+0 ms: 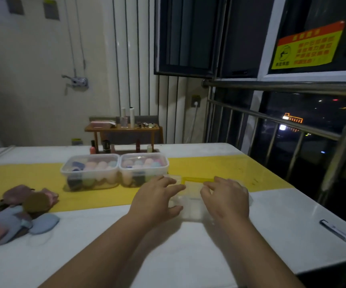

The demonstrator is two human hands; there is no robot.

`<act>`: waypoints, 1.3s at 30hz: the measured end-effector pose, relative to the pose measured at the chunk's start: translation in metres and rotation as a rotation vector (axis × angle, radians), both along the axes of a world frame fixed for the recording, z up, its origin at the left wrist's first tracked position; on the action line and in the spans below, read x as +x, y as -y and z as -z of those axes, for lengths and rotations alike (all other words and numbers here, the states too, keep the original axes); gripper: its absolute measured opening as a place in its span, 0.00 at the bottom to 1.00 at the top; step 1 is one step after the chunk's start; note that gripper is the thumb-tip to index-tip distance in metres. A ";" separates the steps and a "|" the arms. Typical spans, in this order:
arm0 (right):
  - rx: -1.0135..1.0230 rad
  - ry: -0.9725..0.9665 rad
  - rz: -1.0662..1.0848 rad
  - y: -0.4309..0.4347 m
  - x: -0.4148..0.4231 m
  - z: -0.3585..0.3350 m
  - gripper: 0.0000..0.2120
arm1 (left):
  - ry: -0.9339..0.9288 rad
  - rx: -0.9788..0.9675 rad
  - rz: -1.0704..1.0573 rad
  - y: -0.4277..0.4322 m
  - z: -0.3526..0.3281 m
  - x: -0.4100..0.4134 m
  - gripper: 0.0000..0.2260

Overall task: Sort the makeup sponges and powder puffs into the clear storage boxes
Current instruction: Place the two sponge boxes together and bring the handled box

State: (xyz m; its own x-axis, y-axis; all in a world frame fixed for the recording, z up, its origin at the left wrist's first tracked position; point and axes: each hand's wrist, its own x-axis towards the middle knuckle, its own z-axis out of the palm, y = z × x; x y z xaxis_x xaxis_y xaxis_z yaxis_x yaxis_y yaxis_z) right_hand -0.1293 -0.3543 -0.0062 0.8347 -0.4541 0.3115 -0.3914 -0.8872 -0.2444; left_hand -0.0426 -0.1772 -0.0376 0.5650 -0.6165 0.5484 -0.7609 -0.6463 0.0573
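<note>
My left hand [157, 197] lies spread, pressing on a clear plastic piece [190, 204], lid or shallow box, I can't tell. My right hand [226, 197] curls its fingers over its far side. It looks slick. A hard push could skid it into the sponge-filled storage box [144, 169] just beyond. The powder puffs [16, 215] wait far left. Open table [282, 225] lies to my right, with a pen [340, 233] near its edge.

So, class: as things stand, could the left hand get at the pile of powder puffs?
Probably yes. The powder puffs lie on the table, on the same side as the left hand, with nothing standing between them. The hand rests on the clear box, so must leave it first.
</note>
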 end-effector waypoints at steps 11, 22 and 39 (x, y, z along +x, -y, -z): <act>-0.015 0.055 -0.217 -0.115 0.040 0.003 0.23 | -0.021 -0.058 -0.263 -0.128 0.002 -0.003 0.24; -0.112 -0.002 -0.407 -0.169 0.042 0.005 0.27 | 0.073 -0.005 -0.360 -0.195 0.002 -0.012 0.23; -0.289 0.599 -0.747 -0.111 0.047 0.053 0.21 | 0.165 0.035 -0.401 -0.193 0.016 -0.018 0.27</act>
